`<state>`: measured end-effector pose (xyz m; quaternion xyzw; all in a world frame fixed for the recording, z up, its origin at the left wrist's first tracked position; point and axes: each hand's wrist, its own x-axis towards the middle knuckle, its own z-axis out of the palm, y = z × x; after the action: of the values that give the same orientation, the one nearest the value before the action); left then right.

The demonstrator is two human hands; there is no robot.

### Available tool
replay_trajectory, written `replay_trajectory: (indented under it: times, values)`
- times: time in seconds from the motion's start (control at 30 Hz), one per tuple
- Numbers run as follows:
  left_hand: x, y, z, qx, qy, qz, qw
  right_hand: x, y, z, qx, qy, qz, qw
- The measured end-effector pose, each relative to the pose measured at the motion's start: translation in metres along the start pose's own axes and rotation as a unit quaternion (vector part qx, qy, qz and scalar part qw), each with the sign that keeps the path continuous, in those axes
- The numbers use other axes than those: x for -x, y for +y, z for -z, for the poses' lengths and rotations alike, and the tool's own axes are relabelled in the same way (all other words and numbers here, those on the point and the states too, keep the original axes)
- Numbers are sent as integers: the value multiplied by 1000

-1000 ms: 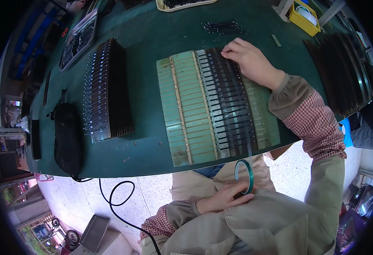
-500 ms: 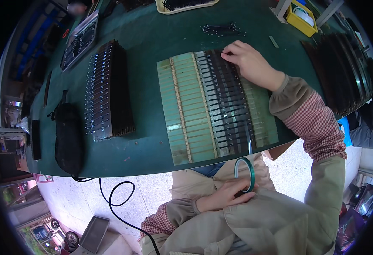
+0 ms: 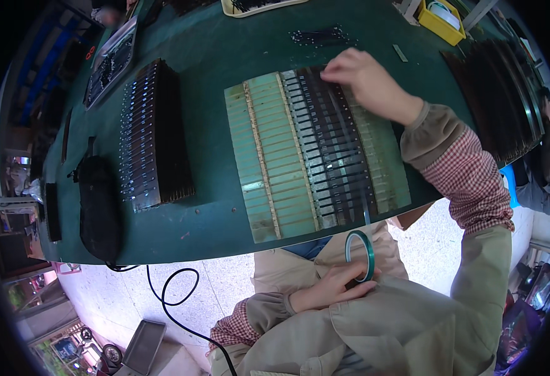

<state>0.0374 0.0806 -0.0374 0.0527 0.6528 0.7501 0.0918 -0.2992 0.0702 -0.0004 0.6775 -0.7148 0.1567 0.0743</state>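
Note:
My right hand is at the far edge of a pale green slotted board, with thumb and fingertips pinched together over the dark pieces there. A row of thin black strips with light pins lies side by side across the board. Below the table edge, my left hand rests near my lap, its fingers closed on a roll of green tape. From the roll a narrow shiny tape strip runs up over the near edge of the board, towards my right hand. The pinched tape end itself is hidden by the fingers.
Left of the board stands a stack of black strips, with a black pouch beyond it. A metal tray and loose black pieces lie farther back. At right are a yellow bin and a dark stack.
The table and board sit slightly higher and farther left in the picture, and my right hand shifts with them. Both hands keep the same grip.

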Motion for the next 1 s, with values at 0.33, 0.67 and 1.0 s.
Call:
replay_trajectory:
  times: [0.33,0.67,1.0]
  values:
    - [-1,-5,-5,25,39,-73,996,11,-19,-2,40,28,8,999]
    - [-7,-4,-1,7,29,-104,994,22,-32,-6,-28,4,-20,999]
    - [-6,-6,-3,-9,37,-102,994,29,-40,7,23,31,21,999]
